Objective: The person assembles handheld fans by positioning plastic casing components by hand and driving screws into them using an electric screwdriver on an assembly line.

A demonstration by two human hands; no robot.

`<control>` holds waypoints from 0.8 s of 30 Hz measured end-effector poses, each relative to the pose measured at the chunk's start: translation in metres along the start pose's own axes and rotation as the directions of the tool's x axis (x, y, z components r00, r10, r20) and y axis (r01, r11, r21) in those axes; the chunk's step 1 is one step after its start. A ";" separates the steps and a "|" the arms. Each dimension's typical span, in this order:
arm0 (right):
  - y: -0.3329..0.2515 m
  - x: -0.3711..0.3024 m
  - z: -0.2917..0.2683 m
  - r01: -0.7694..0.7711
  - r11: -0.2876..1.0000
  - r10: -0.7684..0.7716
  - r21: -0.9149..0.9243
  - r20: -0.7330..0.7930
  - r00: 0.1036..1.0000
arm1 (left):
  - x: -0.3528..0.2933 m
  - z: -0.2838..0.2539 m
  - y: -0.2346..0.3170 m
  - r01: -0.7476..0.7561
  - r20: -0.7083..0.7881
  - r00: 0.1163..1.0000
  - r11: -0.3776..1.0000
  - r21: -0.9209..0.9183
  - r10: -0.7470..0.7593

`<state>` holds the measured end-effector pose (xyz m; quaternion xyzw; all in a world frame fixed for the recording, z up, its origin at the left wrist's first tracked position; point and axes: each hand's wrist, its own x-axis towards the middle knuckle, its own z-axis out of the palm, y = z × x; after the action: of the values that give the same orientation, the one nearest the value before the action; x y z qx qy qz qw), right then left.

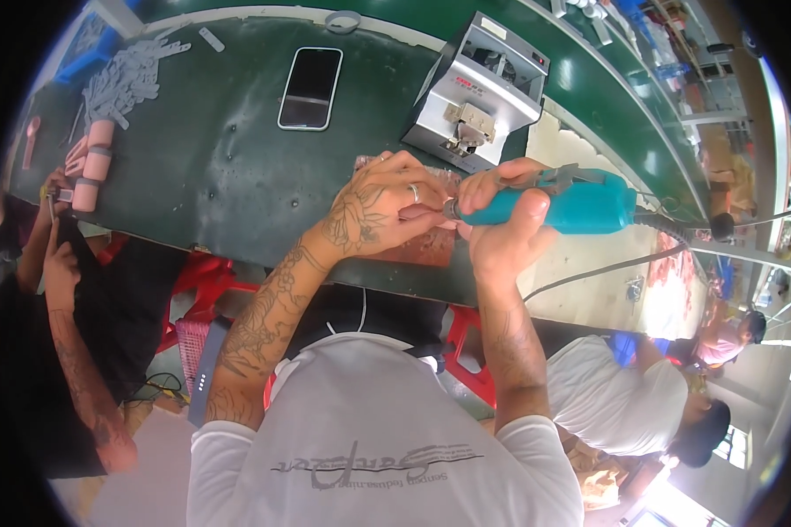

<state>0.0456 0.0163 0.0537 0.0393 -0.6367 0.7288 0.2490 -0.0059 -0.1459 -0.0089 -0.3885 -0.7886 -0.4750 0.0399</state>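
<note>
My right hand (501,250) is wrapped around a teal electric screwdriver (580,207), held nearly level with its front end toward my left hand. A grey cord trails from its back end. My left hand (387,206), with a ring on one finger, is closed right at the tool's tip. Its fingers hide whatever small thing they pinch there. Both hands are above a worn reddish mat (426,250) at the near edge of the green table (211,167).
A silver-and-black machine (479,97) stands just beyond my hands. A phone (311,88) lies on the table, with a pile of flat grey pieces (132,79) at far left. Pink cylinders (92,167) stand near a co-worker's hands (59,255). Another person (624,395) sits at right.
</note>
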 end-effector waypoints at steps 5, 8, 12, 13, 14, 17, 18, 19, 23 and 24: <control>-0.002 0.002 0.000 0.016 1.000 -0.016 -0.019 0.003 1.000 | 0.000 0.002 -0.005 -0.011 -0.033 0.999 1.000 -0.014 0.011; -0.002 0.002 -0.001 0.008 1.000 -0.008 0.000 -0.006 1.000 | 0.002 0.001 -0.003 -0.024 -0.048 0.999 0.999 -0.028 0.023; -0.002 0.002 -0.004 -0.005 0.999 0.005 0.035 -0.001 1.000 | 0.002 0.003 -0.004 -0.012 -0.051 0.999 0.998 -0.055 0.009; 0.000 0.001 -0.005 -0.002 0.996 0.002 0.089 0.000 1.000 | 0.001 0.003 -0.004 -0.010 -0.050 0.999 0.998 -0.054 0.007; 0.000 0.001 -0.005 -0.004 0.996 0.004 0.090 0.000 1.000 | 0.001 0.003 -0.005 -0.022 -0.053 0.998 0.999 -0.029 0.020; 0.000 0.000 -0.004 0.006 0.996 -0.005 0.089 -0.015 1.000 | 0.000 0.003 -0.006 -0.035 -0.052 0.998 0.999 -0.011 0.034; -0.002 0.000 -0.002 -0.006 0.999 0.007 0.045 -0.014 1.000 | -0.001 0.003 -0.006 -0.037 -0.049 0.998 0.999 -0.019 0.036; -0.004 0.001 -0.001 -0.018 1.000 0.018 -0.001 -0.016 1.000 | -0.001 0.003 -0.005 -0.038 -0.048 0.998 0.999 -0.019 0.037; -0.006 0.002 -0.005 -0.020 1.000 0.020 0.006 -0.016 1.000 | 0.000 0.001 -0.002 -0.046 -0.059 0.997 0.999 -0.012 0.045; -0.007 0.002 -0.010 0.006 1.000 -0.006 0.024 -0.018 1.000 | 0.001 0.001 -0.003 -0.067 -0.066 0.996 0.998 -0.020 0.065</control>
<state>0.0494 0.0266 0.0590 0.0375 -0.6254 0.7360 0.2564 -0.0078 -0.1457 -0.0108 -0.3990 -0.7682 -0.4948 0.0772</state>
